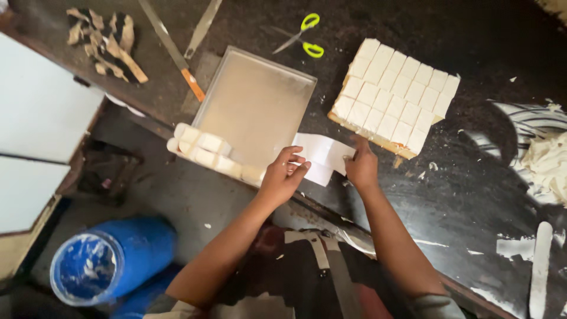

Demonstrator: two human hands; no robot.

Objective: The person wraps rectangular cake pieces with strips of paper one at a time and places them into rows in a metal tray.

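Note:
A white paper sheet (322,155) lies on the dark counter between a metal tray (260,100) and a cream-topped cake slab (394,94) cut into several squares. My left hand (283,176) pinches the paper's near left corner. My right hand (361,165) holds the paper's right edge, close to the near corner of the cake slab. Several white cake pieces (204,150) sit in rows at the tray's near left end.
Yellow-handled scissors (302,36) and long knives (171,50) lie at the far side. Cream scraps (546,165) and a white spatula (540,269) are at the right. A blue bucket (109,260) stands on the floor at the left, below the counter edge.

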